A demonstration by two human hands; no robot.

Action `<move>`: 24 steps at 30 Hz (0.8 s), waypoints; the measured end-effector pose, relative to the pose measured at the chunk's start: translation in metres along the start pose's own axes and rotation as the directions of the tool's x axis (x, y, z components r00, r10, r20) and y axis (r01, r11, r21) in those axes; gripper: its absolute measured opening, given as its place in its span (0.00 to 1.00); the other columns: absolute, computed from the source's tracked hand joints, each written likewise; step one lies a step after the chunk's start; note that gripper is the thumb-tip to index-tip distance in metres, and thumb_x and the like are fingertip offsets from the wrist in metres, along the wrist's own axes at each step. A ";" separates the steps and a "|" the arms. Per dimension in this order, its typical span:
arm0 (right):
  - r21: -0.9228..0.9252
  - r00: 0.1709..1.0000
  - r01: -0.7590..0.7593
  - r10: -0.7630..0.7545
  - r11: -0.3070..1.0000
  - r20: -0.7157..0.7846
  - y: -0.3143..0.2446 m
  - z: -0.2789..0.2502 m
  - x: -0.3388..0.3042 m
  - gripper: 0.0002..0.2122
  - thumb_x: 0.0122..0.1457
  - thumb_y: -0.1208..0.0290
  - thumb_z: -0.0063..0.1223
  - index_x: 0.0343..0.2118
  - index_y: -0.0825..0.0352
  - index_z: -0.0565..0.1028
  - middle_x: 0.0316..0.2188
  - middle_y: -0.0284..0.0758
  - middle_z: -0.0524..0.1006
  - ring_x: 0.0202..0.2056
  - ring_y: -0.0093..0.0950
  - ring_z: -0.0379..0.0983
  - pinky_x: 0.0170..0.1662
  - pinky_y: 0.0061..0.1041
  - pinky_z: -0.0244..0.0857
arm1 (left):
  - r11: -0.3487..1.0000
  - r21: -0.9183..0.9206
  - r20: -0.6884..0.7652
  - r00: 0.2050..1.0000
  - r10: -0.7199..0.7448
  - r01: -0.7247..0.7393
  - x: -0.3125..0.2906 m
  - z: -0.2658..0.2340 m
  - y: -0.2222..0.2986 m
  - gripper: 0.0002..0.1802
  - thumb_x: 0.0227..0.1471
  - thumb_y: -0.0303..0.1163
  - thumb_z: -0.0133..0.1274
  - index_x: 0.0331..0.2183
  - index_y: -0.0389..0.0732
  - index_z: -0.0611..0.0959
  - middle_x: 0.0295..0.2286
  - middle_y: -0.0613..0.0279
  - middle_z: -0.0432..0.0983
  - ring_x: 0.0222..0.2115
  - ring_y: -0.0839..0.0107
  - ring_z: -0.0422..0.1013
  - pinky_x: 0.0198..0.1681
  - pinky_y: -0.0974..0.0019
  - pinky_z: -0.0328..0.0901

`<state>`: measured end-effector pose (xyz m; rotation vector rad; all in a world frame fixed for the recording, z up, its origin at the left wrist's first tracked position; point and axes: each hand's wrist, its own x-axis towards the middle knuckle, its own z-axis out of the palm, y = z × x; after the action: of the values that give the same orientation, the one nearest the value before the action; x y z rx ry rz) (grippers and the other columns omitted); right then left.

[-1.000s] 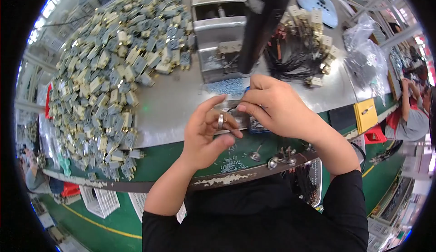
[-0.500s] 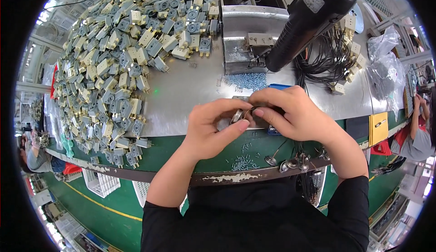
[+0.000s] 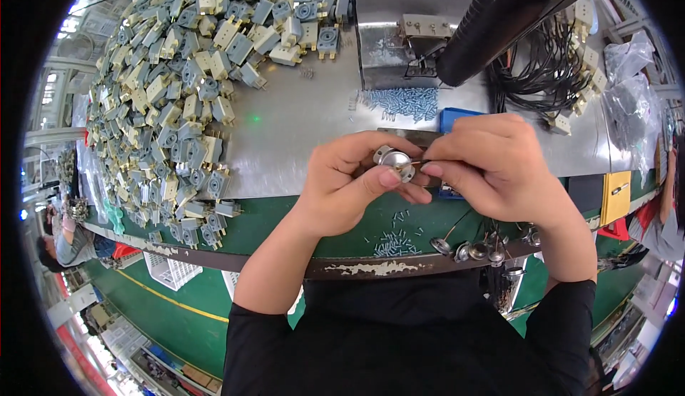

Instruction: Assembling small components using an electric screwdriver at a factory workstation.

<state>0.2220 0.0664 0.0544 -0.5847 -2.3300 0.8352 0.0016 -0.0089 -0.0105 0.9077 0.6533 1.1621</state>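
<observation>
Between the thumb and fingers of my left hand (image 3: 332, 189) sits a small round shiny metal cup-shaped part (image 3: 392, 159), its face turned upward. A thin dark wire (image 3: 419, 162) runs from its side to my right hand (image 3: 499, 171), whose thumb and forefinger pinch it. Both hands hover over the near edge of the metal worktop, close together. Just beyond my right hand lies a blue block-like object (image 3: 451, 118), partly hidden by the fingers. Similar metal parts on wires (image 3: 478, 250) lie at the green table edge below my right wrist.
A big heap of grey and cream plastic switch-like units (image 3: 178, 103) covers the left side. Small blue screws (image 3: 407, 102) lie before a metal fixture (image 3: 389, 39); loose silver screws (image 3: 396, 245) lie nearer. A black cylindrical tool (image 3: 492, 25) overhangs; black cables (image 3: 535, 75) are at right.
The metal part has turned so its round face shows more. My right hand has drawn a little to the right, and the view has shifted.
</observation>
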 end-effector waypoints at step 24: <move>0.113 0.999 -0.028 0.026 0.993 0.019 0.002 0.005 -0.009 0.06 0.52 0.79 0.65 0.33 0.68 0.82 0.21 0.36 0.78 0.22 0.36 0.75 0.25 0.32 0.65 | 0.924 -0.362 0.179 0.982 -0.061 0.124 0.004 -0.011 -0.011 0.25 0.51 0.35 0.72 0.43 0.32 0.77 0.34 0.54 0.80 0.30 0.69 0.78 0.38 0.67 0.73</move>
<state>0.2258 0.0609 0.0469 -0.5635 -2.2775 0.9818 -0.0011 -0.0038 -0.0253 0.6326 0.3206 1.0660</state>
